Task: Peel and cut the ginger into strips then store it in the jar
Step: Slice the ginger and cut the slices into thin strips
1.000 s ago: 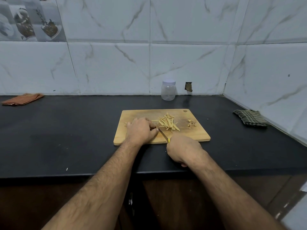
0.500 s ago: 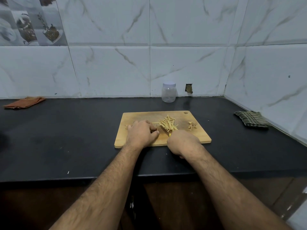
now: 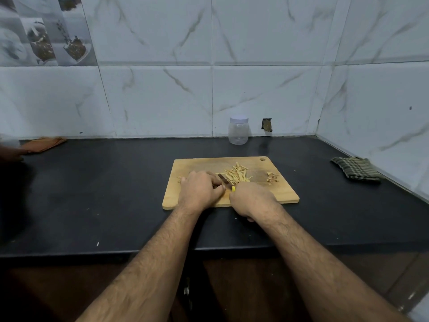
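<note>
On the black tabletop, below white marbled wall tiles, lie from left to right one orange cloth, one wooden cutting board, one lidded clear jar by the wall, and one checked cloth. On the board the left hand is curled over something hidden, the right hand grips one yellow-handled knife, beside one heap of ginger strips and one small pile of peelings. No writing shows.
</note>
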`<state>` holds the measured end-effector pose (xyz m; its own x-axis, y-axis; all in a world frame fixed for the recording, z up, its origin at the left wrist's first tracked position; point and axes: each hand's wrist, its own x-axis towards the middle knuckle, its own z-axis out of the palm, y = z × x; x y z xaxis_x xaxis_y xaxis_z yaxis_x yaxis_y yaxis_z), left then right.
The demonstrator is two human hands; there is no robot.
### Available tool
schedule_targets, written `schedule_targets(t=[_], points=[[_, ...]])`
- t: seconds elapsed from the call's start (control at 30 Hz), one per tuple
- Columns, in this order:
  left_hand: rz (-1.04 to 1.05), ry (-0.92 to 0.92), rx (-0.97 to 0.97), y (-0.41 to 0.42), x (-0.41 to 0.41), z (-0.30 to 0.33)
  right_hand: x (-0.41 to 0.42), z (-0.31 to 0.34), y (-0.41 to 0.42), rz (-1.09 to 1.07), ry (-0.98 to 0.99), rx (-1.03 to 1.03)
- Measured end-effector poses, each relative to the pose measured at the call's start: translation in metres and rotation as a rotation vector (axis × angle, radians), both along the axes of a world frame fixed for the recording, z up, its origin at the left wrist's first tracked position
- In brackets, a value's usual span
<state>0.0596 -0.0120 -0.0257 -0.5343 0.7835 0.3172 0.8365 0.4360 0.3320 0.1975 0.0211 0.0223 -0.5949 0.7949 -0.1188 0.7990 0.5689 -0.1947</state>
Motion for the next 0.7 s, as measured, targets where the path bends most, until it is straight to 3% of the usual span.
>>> schedule_targets(t=[0.7], points=[[-0.001, 0.021, -0.037, -0.001, 0.0, 0.002, -0.004, 0.008, -0.011, 0.004, -0.067, -0.033]])
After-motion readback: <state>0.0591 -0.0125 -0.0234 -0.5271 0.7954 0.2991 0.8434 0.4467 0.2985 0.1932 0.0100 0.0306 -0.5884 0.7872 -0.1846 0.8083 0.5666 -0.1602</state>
